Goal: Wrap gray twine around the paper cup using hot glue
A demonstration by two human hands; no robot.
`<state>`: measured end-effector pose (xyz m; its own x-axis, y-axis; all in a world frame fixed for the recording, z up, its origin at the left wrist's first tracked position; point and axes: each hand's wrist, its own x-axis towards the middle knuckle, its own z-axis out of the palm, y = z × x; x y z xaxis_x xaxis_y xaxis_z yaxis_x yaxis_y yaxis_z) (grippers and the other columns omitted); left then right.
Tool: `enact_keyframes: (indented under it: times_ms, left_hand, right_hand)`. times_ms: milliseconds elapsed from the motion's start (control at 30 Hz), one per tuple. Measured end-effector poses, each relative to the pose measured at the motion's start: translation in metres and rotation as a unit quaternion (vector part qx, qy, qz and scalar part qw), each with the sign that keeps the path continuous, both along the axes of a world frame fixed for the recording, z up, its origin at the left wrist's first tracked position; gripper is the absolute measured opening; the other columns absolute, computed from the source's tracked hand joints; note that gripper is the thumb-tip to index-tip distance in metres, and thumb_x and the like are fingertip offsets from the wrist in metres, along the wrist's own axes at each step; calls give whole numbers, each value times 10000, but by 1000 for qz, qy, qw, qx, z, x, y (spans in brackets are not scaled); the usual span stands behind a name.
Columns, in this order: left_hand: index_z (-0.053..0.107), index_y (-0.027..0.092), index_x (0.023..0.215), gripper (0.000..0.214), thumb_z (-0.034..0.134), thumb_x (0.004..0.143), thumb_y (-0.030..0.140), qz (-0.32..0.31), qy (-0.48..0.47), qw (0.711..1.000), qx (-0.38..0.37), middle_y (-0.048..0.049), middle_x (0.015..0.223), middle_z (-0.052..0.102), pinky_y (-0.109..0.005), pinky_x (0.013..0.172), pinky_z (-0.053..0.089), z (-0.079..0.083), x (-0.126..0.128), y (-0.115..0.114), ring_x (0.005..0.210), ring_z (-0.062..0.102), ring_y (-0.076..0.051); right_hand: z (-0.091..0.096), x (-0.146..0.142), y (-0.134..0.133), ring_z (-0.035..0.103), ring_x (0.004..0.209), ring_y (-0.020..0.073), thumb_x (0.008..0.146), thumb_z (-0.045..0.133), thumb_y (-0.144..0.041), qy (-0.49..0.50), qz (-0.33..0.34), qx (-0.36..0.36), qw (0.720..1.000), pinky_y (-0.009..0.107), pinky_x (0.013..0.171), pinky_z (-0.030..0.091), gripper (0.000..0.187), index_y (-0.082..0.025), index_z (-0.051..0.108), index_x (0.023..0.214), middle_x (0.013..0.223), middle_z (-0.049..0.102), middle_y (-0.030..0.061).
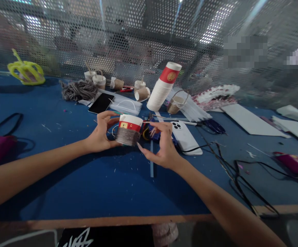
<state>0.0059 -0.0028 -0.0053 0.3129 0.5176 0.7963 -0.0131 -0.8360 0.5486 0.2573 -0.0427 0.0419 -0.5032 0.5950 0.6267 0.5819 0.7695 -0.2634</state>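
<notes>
The left hand [101,133] held a paper cup [129,130] by its left side, with the fingers bent near the top and the thumb down low. The cup was white at the rim, then red with a yellow bit, and brown-grey string [128,137] went round and round its lower part. It was up in front of the person, between the two hands. The right hand [164,142] was curved and spread wide, thumb well apart from the fingers, and its tips were right by the other side of the cup; I could not tell if they touched it. The hands were over a blue table [87,185]. Past the left hand lay a black tablet [102,103], and behind that a pile of grey yarn [78,90]. Far off to the left of that hand was a yellow basket [26,72]. Past the right hand a tall stack of cups [161,91] leaned over to the right, with a little brown basket [176,104] near it. A white phone [188,139] lay just to the right of the right hand. Farther right were a black cord [241,178] and a big white card [251,120]
</notes>
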Motion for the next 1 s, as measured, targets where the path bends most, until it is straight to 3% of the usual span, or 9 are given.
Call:
enact_keyframes:
  times_ms: [267,433,633,800,867,1000]
  left_hand:
    - [267,355,1351,919,873,675,211,-32,38,999,-7,-106,1361,403,-481,1020,564,1,-4,-2,1160,645,-252]
    - [191,344,1457,1009,832,692,194,-51,80,993,71,-136,1397,371,-540,1072,516,0,-2,1,1347,468,-324]
    - [208,221,1506,989,808,722,288,63,152,981,99,-222,1429,388,-617,1090,471,4,1,-6,1390,418,-398]
    - [254,205,1493,833,732,815,280,126,174,969,118,-196,1371,480,-534,1047,526,7,0,-12,1306,517,-335]
    - [268,211,1484,830,740,809,316,147,156,970,111,-181,1342,492,-510,1020,550,8,-1,-10,1273,539,-328]
    - [274,243,1477,839,759,795,302,166,128,971,114,-170,1374,459,-521,1028,545,8,-3,-6,1307,505,-340]
  right_hand:
    - [-2,-11,-5,290,1442,395,748,733,-483,25,28,-31,999,664,1143,324,900,-252,219,1451,1486,284,193]
    - [-2,-15,-9,423,1409,328,830,681,-322,24,74,-74,994,600,1152,380,839,-259,199,1514,1507,429,168]
    - [-5,-17,-3,337,1484,316,861,650,-277,-20,55,-35,998,595,1165,370,920,-269,76,1580,1611,322,151]
    - [-9,-19,-3,243,1528,296,888,613,-215,-30,69,-7,997,560,1205,327,936,-271,-6,1588,1646,250,137]
    - [-7,-19,-5,275,1516,306,869,631,-208,-10,68,15,998,571,1195,338,926,-274,39,1579,1633,279,142]
    - [-1,-17,-8,447,1417,327,816,668,-189,12,83,72,994,608,1123,410,769,-265,274,1471,1532,445,160]
